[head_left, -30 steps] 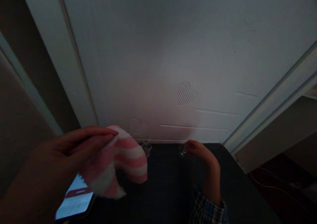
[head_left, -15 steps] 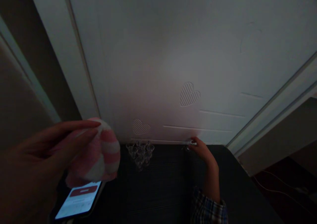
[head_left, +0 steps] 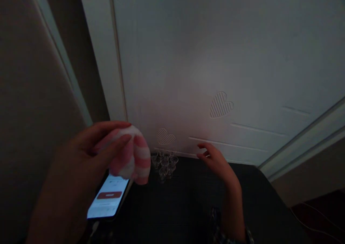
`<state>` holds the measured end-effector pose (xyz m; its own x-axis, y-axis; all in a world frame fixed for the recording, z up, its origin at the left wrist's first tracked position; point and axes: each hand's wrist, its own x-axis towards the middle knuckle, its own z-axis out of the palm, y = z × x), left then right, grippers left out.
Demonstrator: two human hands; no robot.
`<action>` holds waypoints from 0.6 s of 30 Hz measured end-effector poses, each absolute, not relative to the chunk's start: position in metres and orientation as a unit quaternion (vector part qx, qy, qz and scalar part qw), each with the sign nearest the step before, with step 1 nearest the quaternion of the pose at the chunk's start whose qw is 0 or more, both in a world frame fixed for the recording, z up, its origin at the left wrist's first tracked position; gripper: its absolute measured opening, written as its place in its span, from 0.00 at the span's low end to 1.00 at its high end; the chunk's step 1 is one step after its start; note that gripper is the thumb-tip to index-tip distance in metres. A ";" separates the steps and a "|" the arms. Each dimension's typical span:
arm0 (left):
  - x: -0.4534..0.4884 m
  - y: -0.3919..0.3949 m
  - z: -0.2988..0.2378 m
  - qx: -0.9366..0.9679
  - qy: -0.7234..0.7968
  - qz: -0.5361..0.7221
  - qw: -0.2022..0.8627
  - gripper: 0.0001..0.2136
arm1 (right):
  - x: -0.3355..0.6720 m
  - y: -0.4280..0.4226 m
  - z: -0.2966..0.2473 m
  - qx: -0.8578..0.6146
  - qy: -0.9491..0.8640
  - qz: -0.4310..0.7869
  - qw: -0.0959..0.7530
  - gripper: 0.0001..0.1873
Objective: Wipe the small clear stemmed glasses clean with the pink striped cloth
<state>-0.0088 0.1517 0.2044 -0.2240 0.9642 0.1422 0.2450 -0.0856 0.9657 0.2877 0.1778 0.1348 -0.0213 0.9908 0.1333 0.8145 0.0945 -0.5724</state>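
Observation:
A fluffy pink-and-white striped cloth is pinched between the thumb and fingers of my left hand, which is raised above the left part of the dark table. My right hand hovers over the table's far side, near the white panel. Its thumb and fingers are apart, and I see nothing between them. To the left of that hand, a cluster of several small clear stemmed glasses stands close together against the foot of the panel. Dim light makes their outlines faint.
A phone with a lit screen lies below my left hand, with a white cable plug near its lower end. Behind the dark table rises a white panel with embossed hearts. Thin cables run at lower right.
The view has shifted, so the panel and glasses appear further right. My right hand has moved left towards the glasses; the clear glass at its fingertips no longer shows. My left hand still holds the cloth.

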 end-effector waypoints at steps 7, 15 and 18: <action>0.006 0.140 0.217 0.515 0.586 0.575 0.248 0.18 | 0.224 0.210 0.105 -0.677 -0.691 0.181 0.178 0.12; 0.003 0.135 0.219 0.464 0.599 0.588 0.283 0.16 | 0.212 0.219 0.083 -0.745 -0.630 0.186 0.121 0.13; 0.005 0.133 0.223 0.448 0.600 0.590 0.302 0.14 | 0.220 0.216 0.088 -0.766 -0.600 0.182 0.142 0.13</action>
